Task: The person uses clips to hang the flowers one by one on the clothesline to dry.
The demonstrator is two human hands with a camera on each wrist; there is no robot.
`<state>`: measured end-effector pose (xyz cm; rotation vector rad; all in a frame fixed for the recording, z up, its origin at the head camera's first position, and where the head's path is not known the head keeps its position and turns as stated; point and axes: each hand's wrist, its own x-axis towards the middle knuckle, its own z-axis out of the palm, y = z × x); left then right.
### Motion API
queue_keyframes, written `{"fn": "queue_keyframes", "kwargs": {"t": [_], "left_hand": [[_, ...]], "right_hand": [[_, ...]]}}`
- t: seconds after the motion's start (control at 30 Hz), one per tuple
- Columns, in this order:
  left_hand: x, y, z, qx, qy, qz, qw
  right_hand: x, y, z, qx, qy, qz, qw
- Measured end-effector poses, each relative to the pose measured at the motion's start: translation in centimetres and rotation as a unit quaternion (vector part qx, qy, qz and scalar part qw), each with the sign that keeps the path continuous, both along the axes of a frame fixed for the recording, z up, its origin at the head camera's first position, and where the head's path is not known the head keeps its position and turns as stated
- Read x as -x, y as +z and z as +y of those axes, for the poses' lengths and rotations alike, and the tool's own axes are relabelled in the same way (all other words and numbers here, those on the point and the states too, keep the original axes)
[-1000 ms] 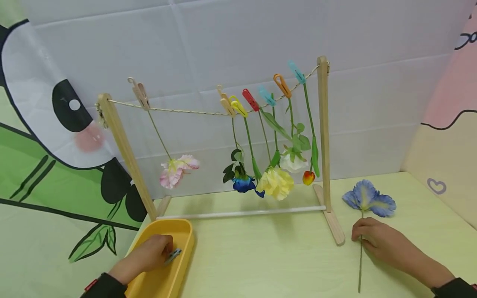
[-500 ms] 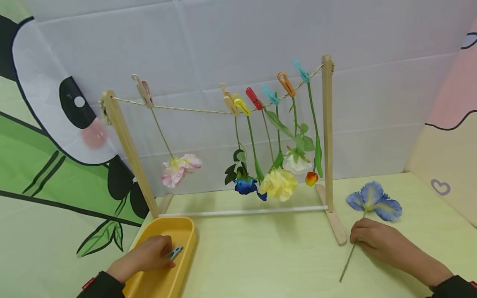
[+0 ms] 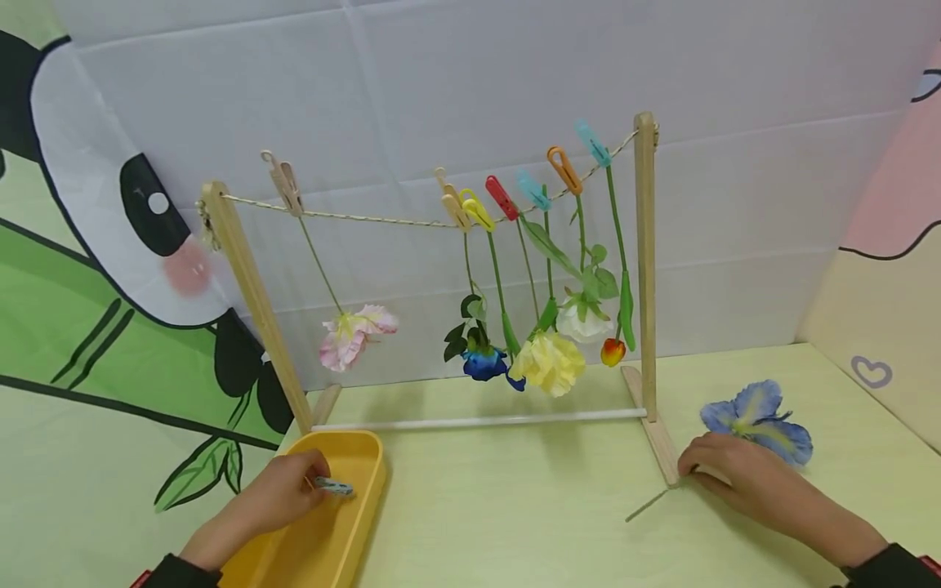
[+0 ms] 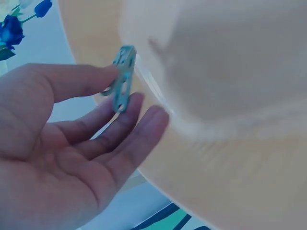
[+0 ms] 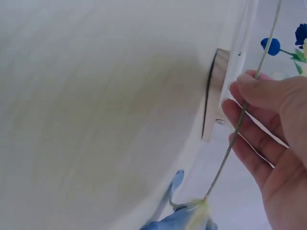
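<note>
My left hand [image 3: 283, 494] is over the yellow tray [image 3: 375, 482], pinching a grey-blue clothespin [image 3: 335, 487] between thumb and fingers. In the left wrist view that clothespin [image 4: 124, 79] points up past the thumb tip. At the right of the table, my right hand [image 3: 757, 486] pinches the thin stem [image 5: 225, 160] of a blue artificial flower [image 3: 764, 420]. The bloom lies past the hand to the right, and the stem's bare end [image 3: 647, 506] sticks out to the left. Part of the stem is hidden behind the hand in the head view.
A wooden rack with a rope [image 3: 367, 218] stands at the back. Clothespins hold several flowers upside down on it, among them a pink one [image 3: 353, 335] at left and a yellow one [image 3: 547, 363]. The rack's right foot [image 3: 657, 445] is close to my right hand.
My left hand has risen slightly with the clothespin, which has turned. My right hand has rotated the flower, so its stem end swung left and the bloom moved right and nearer.
</note>
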<state>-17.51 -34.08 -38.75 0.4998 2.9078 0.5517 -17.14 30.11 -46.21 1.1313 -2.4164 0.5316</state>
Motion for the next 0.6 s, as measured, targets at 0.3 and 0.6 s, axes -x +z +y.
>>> {"fn": "queue_keyframes", "kwargs": {"t": [0.3,0.6], "left_hand": [[0.4,0.3,0.5,-0.092,0.084,0.055,0.9907],[1.0,0.7,2.3,-0.342,0.082,0.069,0.9336]], "right_hand": [[0.3,1.7,-2.7,0.019,-0.009,-0.036,0.9991],[0.8,2.7,-6.7,0.093,0.048,-0.090,0.9905]]}}
